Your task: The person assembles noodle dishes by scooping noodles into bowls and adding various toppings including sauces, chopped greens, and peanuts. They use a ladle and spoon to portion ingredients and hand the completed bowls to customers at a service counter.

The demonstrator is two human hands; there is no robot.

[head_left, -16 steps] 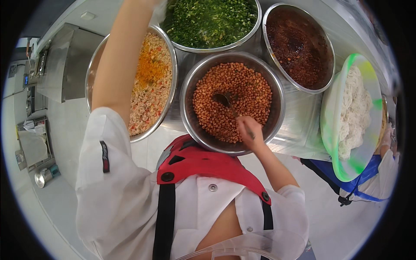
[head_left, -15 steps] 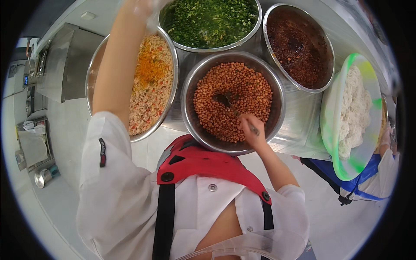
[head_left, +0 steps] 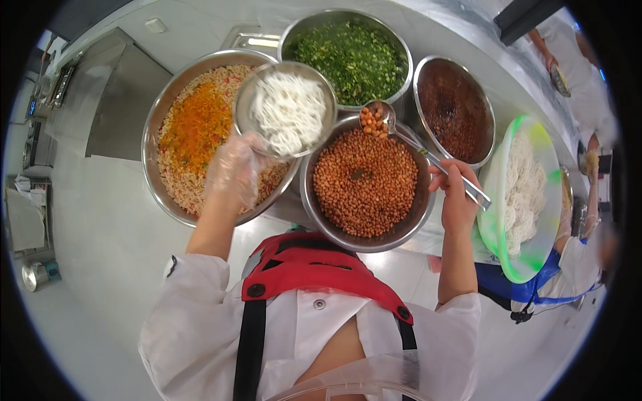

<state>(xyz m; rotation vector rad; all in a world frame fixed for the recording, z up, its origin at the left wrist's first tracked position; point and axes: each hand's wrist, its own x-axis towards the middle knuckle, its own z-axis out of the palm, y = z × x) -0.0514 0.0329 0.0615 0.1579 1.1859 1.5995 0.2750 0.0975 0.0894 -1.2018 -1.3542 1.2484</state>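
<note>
1 head-worn fisheye view, facing down, near the bowls (head_left: pixel 420 206)

Left fingers (head_left: pixel 251 144) gloved; right fingers (head_left: pixel 456 176) curled

1. Clock centre: the middle bowl (head_left: pixel 426 190).
2. Twelve o'clock: the chopped-greens bowl (head_left: pixel 344 16).
3. Between one and two: the sauce bowl (head_left: pixel 445 65).
4. Three o'clock: the noodle basin (head_left: pixel 550 200).
5. Ten o'clock: the left bowl (head_left: pixel 151 134), its two-o'clock side overlapped by the noodle bowl (head_left: pixel 246 107) in the left hand (head_left: pixel 234 170).
6. The ladle (head_left: pixel 428 154): head over the middle bowl's twelve-o'clock rim, handle toward four, in the right hand (head_left: pixel 458 194).
</note>
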